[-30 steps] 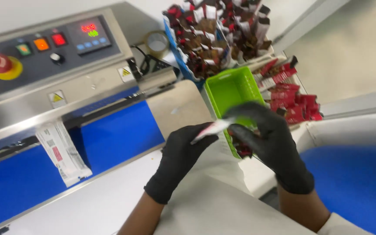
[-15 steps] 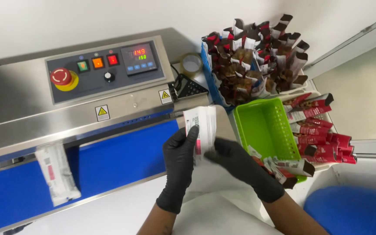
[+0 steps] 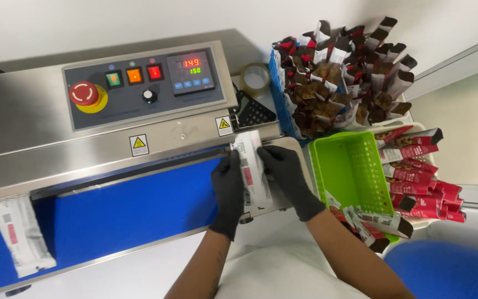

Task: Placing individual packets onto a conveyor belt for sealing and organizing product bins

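Left hand: the left hand (image 3: pixel 229 188), in a black glove, is closed along the left edge of a white pouch (image 3: pixel 252 169), fingers wrapped on it.
Right hand: the right hand (image 3: pixel 286 176), also black-gloved, grips the pouch's right edge with fingers curled; the two hands face each other with the pouch between them.
Pouch position: held between both hands, just in front of the sealing machine's infeed slot (image 3: pixel 211 150); its top end touches or nearly touches the slot, I cannot tell which.
Long axis: runs away from the person, from the palms up toward the slot, leaning slightly left at the far end.
Nearer hand: both are equally on it; the left sits a little closer to the blue belt (image 3: pixel 117 213).
Ahead of the hands: the steel machine body with its control panel (image 3: pixel 139 83), a red stop button, three lit square buttons and a digital readout.
Far left of the hands: another sealed white pouch (image 3: pixel 20 235) lies on the belt, well apart.
Right of the hands: a green basket (image 3: pixel 349 171) just beside the right wrist, red and white pouches (image 3: pixel 421 177) piled beyond it.
Beyond the right hand: a blue crate (image 3: pixel 279 88) of open-topped filled pouches, and a tape roll (image 3: pixel 254 76) near it.
In the way: nothing lies between the pouch's top and the slot.
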